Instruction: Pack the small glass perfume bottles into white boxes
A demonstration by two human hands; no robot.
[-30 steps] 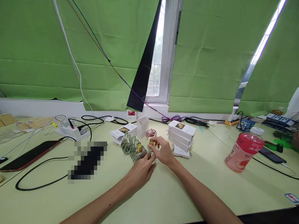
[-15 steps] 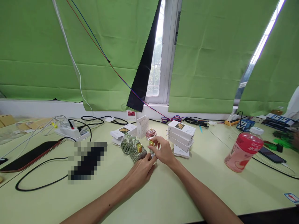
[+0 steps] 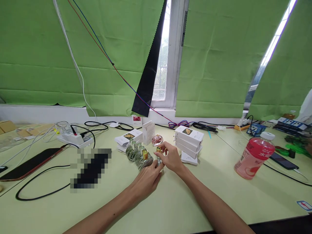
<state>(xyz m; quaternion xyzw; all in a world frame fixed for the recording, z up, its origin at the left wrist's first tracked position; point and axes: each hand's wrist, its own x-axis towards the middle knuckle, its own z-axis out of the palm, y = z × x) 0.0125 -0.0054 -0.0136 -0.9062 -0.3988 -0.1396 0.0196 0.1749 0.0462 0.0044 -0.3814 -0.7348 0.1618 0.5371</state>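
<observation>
Near the middle of the table my right hand (image 3: 171,158) pinches a small gold cap (image 3: 159,149) between thumb and fingers. Below the cap is a small clear glass bottle (image 3: 159,160), mostly covered by my hands. My left hand (image 3: 150,174) has its fingers closed around the lower part of that bottle. Whether the cap sits on the bottle's neck or just above it, I cannot tell. Just left of my hands stands a slanting row of several glass bottles (image 3: 133,154) with silver caps, the nearest bottle with a gold cap (image 3: 145,154).
A round pink bottle (image 3: 157,139) stands behind my hands. White boxes (image 3: 188,141) are stacked to the right, with more boxes (image 3: 128,137) at the left. Further out are a pink drink bottle (image 3: 254,157), a power strip (image 3: 73,138), a phone (image 3: 31,164) and cables.
The gold cap in my right hand looks slightly more tipped than before. Both hands stay almost in the same place, and the other things have not moved.
</observation>
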